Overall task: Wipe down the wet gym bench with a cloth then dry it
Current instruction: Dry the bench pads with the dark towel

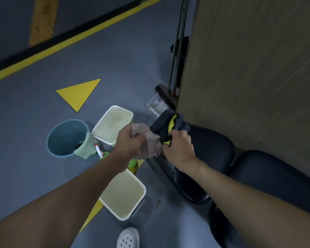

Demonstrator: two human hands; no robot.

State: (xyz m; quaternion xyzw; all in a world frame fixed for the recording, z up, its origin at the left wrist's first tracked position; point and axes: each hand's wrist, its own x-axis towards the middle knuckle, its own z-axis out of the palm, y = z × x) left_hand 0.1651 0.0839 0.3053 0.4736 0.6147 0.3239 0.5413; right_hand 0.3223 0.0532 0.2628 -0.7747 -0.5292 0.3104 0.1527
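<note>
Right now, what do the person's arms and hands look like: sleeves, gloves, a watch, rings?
The left forearm and right forearm are bare to the frame edge; no sleeve shows. The left hand and right hand wear no gloves, and no watch, band or ring is visible. A white perforated clog is on one foot.

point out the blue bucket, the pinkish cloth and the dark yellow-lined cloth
blue bucket (pixel 55 136): head view, on its inner wall, left side.
pinkish cloth (pixel 151 143): head view, on the middle of the cloth.
dark yellow-lined cloth (pixel 159 125): head view, on its dark upper fold.
</note>
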